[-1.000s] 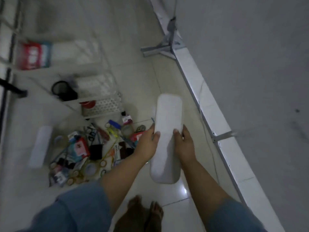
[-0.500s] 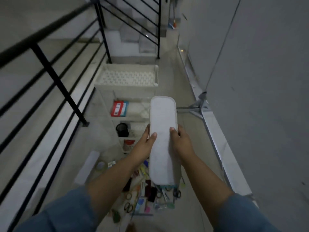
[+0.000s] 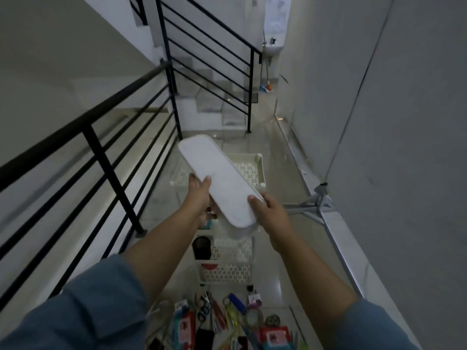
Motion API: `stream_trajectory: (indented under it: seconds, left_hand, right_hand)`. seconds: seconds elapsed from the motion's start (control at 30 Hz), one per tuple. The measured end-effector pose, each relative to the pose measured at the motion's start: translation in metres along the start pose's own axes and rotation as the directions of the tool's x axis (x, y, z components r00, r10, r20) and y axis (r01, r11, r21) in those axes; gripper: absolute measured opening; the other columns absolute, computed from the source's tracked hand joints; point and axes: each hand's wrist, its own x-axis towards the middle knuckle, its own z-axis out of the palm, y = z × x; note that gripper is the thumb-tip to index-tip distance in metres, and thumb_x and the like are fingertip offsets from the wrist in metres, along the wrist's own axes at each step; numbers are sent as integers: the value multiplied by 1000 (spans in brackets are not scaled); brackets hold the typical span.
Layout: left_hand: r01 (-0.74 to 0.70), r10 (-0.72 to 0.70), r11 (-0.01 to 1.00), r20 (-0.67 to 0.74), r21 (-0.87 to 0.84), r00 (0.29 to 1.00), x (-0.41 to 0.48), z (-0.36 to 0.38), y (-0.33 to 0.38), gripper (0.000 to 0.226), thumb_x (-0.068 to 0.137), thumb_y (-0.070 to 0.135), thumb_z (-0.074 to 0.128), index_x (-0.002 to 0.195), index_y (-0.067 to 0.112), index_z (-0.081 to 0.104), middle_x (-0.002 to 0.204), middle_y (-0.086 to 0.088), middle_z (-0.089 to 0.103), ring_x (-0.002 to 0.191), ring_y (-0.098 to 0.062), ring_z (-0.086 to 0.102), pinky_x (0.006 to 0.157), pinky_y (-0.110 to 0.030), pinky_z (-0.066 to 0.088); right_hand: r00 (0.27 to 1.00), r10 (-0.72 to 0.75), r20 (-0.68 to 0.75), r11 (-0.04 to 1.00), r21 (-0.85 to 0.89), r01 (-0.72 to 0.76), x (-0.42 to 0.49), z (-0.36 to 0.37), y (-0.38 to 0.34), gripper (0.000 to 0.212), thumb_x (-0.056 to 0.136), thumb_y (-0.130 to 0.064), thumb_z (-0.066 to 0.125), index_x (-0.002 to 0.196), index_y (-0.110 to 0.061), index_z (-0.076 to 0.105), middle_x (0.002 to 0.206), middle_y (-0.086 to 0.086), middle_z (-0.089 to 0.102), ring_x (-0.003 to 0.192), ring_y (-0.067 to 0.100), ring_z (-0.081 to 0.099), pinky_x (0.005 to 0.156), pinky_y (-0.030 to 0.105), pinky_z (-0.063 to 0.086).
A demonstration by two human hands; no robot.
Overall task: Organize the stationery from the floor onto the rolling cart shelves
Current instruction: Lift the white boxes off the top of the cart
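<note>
Head view: white tray [image 3: 214,180] hides part of cart [image 3: 261,170]; stationery [image 3: 227,322] cropped.

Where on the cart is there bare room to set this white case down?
Top shelf: bare perforated floor shows right of the held white case. Cup shelf: free right of the black cup. Lowest shelf: free right of the red item. Crowded: the stationery pile on the floor.
</note>
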Motion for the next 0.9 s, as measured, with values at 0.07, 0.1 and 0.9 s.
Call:
stream_trajectory:
  seconds: [0.07,0.1,0.9]
  left_hand:
    - [-31,27,996,-42,-82,999,16,10,14,62,99,36,40,147,43,1,140,-1,45,105,-28,53,84,-54,45]
    - [-42,35,992,-55,-120,998,23,16,20,66,99,35,40,146,44,-5,141,-1,43,111,-28,52,87,-55,44]
    - [-110,32,62,109,992,994,140,-6,-44,59,98,51,20,148,36,-7,158,3,-15,147,-22,-9,115,-49,-6]
  right_hand:
    - [997,74,-11,989,130,-72,12,3,-3,22,94,-30,53,116,-24,49,108,-2,54,93,17,54,74,34,50]
    - [993,117,-2,970,215,-114,21,5,-5,26,94,-32,53,118,-26,45,110,-2,51,98,21,53,77,40,51]
    - [983,170,68,959,-243,-149,278,4,7,36,96,-28,46,128,-12,48,119,16,53,102,41,56,65,50,56]
